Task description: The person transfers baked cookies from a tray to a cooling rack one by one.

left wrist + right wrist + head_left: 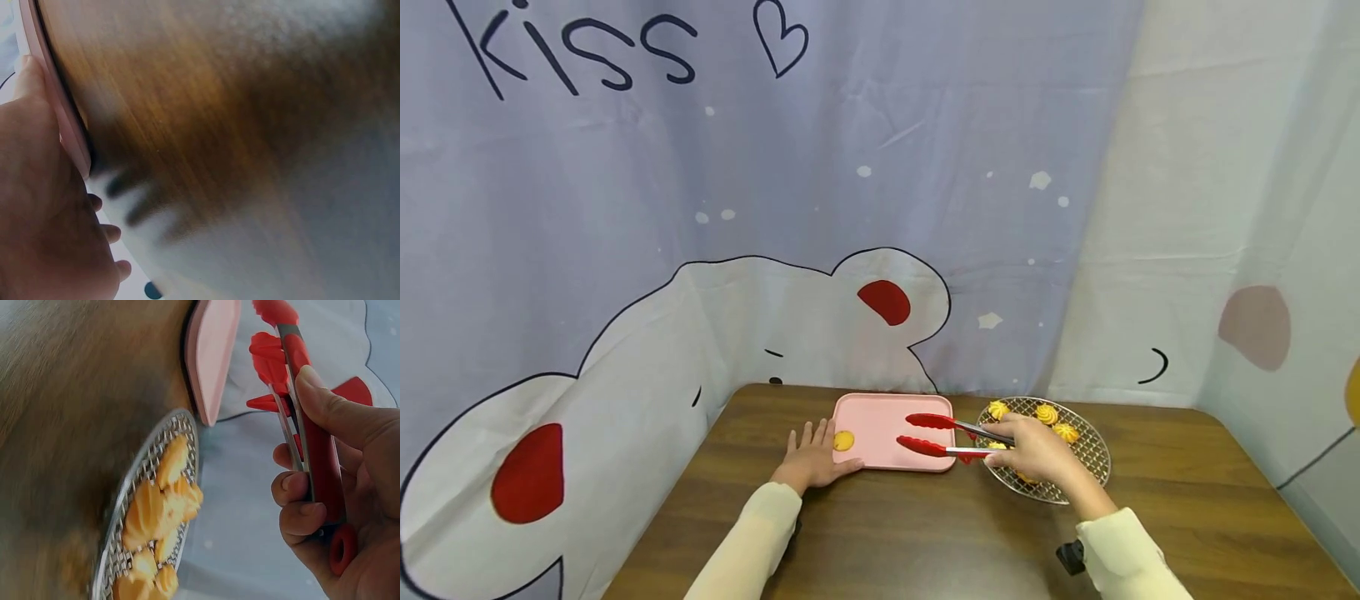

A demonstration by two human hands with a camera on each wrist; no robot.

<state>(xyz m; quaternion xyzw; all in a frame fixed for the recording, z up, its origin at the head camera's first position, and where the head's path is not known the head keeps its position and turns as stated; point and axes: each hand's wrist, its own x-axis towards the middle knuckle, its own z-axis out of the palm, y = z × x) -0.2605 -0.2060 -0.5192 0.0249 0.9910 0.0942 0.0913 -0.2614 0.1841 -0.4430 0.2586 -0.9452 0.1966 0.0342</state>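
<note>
A pink tray lies at the back of the table, with one round yellow cookie near its left end. My left hand rests with spread fingers at the tray's left front corner; in the left wrist view its thumb lies along the tray's edge. My right hand grips red-tipped tongs, held over the right part of the tray with their tips apart and nothing between them. Beneath that hand stands a round wire rack bearing several swirled yellow cookies.
The brown wooden table ends at the back against a printed curtain. The rack stands just right of the tray, a narrow gap between them. A small black object sits by the right sleeve.
</note>
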